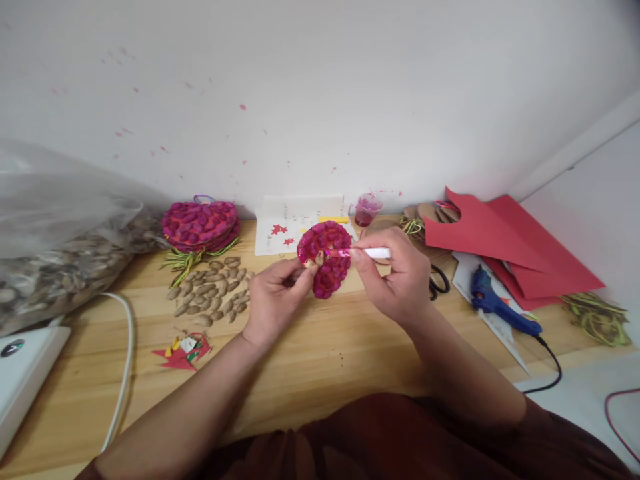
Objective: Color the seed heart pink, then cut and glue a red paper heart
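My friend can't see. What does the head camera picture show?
A person's left hand holds a pink seed-covered disc while the right hand touches a white-handled brush to it, above a wooden table. Plain seeds lie left, a blue glue gun right.

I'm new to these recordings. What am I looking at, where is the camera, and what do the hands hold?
No machine here: a person works with two bare hands, filmed by one head-worn camera looking down at a wooden table. The left hand holds a magenta shell-covered piece; the right hand holds a white-handled tool, its pink tip on that piece. Nearby lie loose tan shells, a stack of similar pieces, a small cup of red liquid, red paper and a blue glue gun.
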Demonstrator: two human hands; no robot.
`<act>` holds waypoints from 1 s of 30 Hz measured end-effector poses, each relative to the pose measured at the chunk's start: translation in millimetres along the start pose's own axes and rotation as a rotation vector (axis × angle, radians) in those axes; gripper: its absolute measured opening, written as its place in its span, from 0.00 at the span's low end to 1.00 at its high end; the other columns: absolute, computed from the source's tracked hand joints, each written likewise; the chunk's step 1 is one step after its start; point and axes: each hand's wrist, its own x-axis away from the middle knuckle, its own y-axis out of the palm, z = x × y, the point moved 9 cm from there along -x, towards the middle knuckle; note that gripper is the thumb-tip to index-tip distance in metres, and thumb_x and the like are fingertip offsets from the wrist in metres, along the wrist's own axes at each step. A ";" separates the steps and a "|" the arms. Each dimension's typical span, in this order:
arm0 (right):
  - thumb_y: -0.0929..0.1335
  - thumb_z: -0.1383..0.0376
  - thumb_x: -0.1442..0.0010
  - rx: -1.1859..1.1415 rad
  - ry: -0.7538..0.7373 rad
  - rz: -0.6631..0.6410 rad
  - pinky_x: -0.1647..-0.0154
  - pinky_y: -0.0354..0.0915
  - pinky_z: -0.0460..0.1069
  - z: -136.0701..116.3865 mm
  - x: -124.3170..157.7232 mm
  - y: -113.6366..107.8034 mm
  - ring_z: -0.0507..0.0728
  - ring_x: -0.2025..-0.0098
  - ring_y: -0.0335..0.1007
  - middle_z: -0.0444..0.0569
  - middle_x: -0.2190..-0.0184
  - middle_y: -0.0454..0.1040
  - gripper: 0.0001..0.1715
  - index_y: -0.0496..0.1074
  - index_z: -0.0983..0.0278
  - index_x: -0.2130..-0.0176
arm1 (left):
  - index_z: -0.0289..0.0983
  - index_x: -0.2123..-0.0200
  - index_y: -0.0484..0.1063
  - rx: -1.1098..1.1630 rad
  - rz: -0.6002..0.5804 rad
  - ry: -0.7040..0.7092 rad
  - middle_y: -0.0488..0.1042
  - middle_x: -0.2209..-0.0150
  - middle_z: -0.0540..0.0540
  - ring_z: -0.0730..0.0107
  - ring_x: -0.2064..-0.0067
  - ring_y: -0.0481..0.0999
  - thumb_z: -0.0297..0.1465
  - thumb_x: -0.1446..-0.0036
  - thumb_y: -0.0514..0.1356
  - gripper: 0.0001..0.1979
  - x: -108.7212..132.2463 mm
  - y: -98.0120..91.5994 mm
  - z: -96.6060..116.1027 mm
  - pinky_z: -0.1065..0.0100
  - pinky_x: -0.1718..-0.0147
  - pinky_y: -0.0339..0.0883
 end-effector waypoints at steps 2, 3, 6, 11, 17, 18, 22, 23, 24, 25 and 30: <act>0.72 0.69 0.37 -0.013 0.011 0.027 0.57 0.70 0.55 2.5 -0.1 -2.7 0.56 0.63 0.75 0.46 0.66 0.80 0.05 0.75 0.59 0.60 | 0.37 0.76 0.75 0.002 0.004 0.003 0.71 0.78 0.49 0.72 0.75 0.66 0.38 0.41 0.65 0.15 0.3 -0.2 -0.4 0.71 0.74 0.61; 0.72 0.69 0.37 -0.017 0.013 0.036 0.57 0.70 0.55 3.3 -0.2 -3.7 0.56 0.63 0.75 0.46 0.66 0.80 0.05 0.75 0.59 0.60 | 0.37 0.76 0.75 0.000 0.006 0.002 0.71 0.78 0.50 0.72 0.75 0.66 0.39 0.41 0.65 0.15 0.4 -0.2 -0.9 0.71 0.74 0.61; 0.72 0.69 0.37 -0.009 0.005 0.020 0.57 0.69 0.55 2.7 -0.3 -2.5 0.57 0.63 0.75 0.46 0.66 0.80 0.04 0.75 0.59 0.60 | 0.37 0.75 0.76 0.002 0.003 -0.003 0.71 0.78 0.50 0.71 0.74 0.67 0.39 0.40 0.65 0.15 0.7 0.4 -2.5 0.71 0.74 0.62; 0.71 0.69 0.37 0.002 -0.044 -0.039 0.57 0.68 0.55 -5.7 -0.7 4.3 0.57 0.64 0.74 0.45 0.68 0.81 0.03 0.75 0.60 0.62 | 0.36 0.75 0.77 0.037 -0.003 -0.042 0.71 0.78 0.50 0.72 0.75 0.67 0.39 0.41 0.66 0.14 -0.5 0.2 -3.4 0.70 0.74 0.61; 0.71 0.68 0.37 0.002 -0.057 -0.042 0.57 0.68 0.56 -7.3 -1.0 4.3 0.57 0.64 0.73 0.45 0.68 0.81 0.03 0.75 0.59 0.62 | 0.36 0.78 0.75 0.095 -0.006 -0.130 0.71 0.81 0.51 0.73 0.77 0.67 0.39 0.41 0.66 0.17 -2.9 -2.4 -2.9 0.71 0.74 0.60; 0.71 0.68 0.37 0.000 -0.059 -0.048 0.57 0.68 0.56 -6.7 -0.9 4.4 0.57 0.64 0.73 0.45 0.68 0.81 0.03 0.75 0.59 0.61 | 0.36 0.79 0.75 0.110 -0.010 -0.142 0.72 0.81 0.50 0.74 0.77 0.67 0.39 0.41 0.66 0.17 -3.2 -2.2 -3.1 0.71 0.74 0.60; 0.71 0.69 0.37 0.009 -0.073 -0.067 0.56 0.68 0.56 -4.5 -0.5 3.7 0.58 0.63 0.73 0.45 0.68 0.80 0.04 0.75 0.59 0.61 | 0.36 0.78 0.76 0.211 -0.014 -0.231 0.73 0.80 0.50 0.74 0.77 0.68 0.38 0.42 0.67 0.15 -3.6 0.1 -11.1 0.72 0.74 0.62; 0.72 0.69 0.37 0.020 -0.075 -0.063 0.57 0.68 0.56 -4.1 -0.7 2.6 0.58 0.63 0.73 0.45 0.68 0.80 0.04 0.75 0.59 0.61 | 0.36 0.78 0.76 0.246 -0.007 -0.260 0.73 0.80 0.50 0.74 0.77 0.68 0.38 0.43 0.67 0.15 -3.4 0.9 -14.7 0.72 0.74 0.63; 0.72 0.69 0.38 0.030 -0.078 -0.055 0.57 0.67 0.56 -3.9 -0.9 1.2 0.58 0.63 0.73 0.45 0.68 0.80 0.04 0.75 0.60 0.61 | 0.36 0.78 0.76 0.287 0.002 -0.287 0.73 0.80 0.50 0.74 0.78 0.68 0.38 0.44 0.68 0.15 -3.2 1.9 -18.5 0.72 0.74 0.63; 0.72 0.69 0.38 0.037 -0.080 -0.049 0.57 0.67 0.56 -3.8 -1.2 0.2 0.58 0.63 0.73 0.46 0.68 0.80 0.05 0.75 0.60 0.61 | 0.36 0.78 0.76 0.331 0.011 -0.311 0.72 0.80 0.50 0.75 0.78 0.67 0.39 0.45 0.69 0.15 -2.9 3.1 -22.3 0.72 0.75 0.63; 0.71 0.69 0.37 -0.004 -0.118 -0.079 0.56 0.68 0.56 -8.1 -0.8 5.2 0.58 0.63 0.72 0.45 0.68 0.80 0.04 0.75 0.59 0.61 | 0.36 0.77 0.75 0.467 0.021 -0.363 0.71 0.79 0.51 0.76 0.78 0.67 0.40 0.48 0.72 0.16 -1.5 8.7 -33.2 0.73 0.76 0.63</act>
